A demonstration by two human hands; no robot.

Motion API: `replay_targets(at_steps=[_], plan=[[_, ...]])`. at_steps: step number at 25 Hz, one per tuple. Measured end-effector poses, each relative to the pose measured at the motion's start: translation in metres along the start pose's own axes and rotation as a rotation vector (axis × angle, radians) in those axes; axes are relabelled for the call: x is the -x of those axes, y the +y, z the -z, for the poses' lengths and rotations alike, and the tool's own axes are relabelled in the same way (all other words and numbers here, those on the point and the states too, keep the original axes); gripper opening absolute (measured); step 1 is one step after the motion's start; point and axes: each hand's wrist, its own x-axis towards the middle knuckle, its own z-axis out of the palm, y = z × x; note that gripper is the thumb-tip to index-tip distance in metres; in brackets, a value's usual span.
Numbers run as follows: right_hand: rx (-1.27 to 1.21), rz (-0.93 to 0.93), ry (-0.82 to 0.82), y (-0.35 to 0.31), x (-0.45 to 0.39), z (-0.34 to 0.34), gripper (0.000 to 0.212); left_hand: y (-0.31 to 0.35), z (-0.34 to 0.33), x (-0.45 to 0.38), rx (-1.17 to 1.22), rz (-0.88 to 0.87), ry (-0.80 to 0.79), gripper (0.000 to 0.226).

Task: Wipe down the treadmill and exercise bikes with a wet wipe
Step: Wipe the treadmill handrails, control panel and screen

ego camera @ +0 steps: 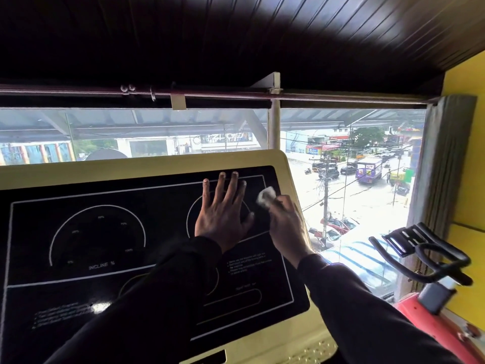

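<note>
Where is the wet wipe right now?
The wet wipe is bunched in the right hand, against the upper right corner of the treadmill console, just right of the flat left hand.

White lettering "INCLINE %" under the left dial of the glossy black treadmill console panel (105, 245), faint percentage marks around that dial including "100%" and "0%", small white instruction lines lower left and right too blurred to read

Dark slatted ceiling (236, 35); wide window (354, 193) onto bright wet street; yellow wall (469, 153) at right.
</note>
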Motion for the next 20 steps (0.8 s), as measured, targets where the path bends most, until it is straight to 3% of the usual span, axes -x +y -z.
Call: replay_targets(at_steps=[3, 4, 8, 12, 13, 17, 20], plan=[[0.008, -0.300, 0.164, 0.001, -0.001, 0.006, 0.038, 0.001, 0.001, 0.000, 0.020, 0.014, 0.011, 0.080], [0.014, -0.306, 0.146, -0.008, 0.003, 0.004, 0.037, 0.001, 0.001, 0.001, 0.033, 0.014, 0.016, 0.080], [0.008, -0.013, -0.068, -0.020, 0.037, 0.002, 0.037, 0.000, 0.003, 0.005, 0.155, -0.054, 0.054, 0.065], [0.057, -0.417, 0.032, -0.004, 0.028, 0.020, 0.028, 0.010, 0.002, 0.023, 0.211, -0.090, 0.040, 0.064], [0.028, -0.423, 0.027, -0.010, 0.030, 0.022, 0.026, 0.014, 0.000, 0.030, 0.185, -0.094, 0.021, 0.067], [0.015, -0.038, -0.104, -0.026, 0.063, 0.024, 0.029, 0.029, -0.007, 0.046, 0.065, -0.087, -0.016, 0.070], [0.046, -0.336, 0.015, -0.003, 0.053, 0.033, 0.020, 0.031, -0.009, 0.046, 0.032, -0.072, -0.020, 0.072]])
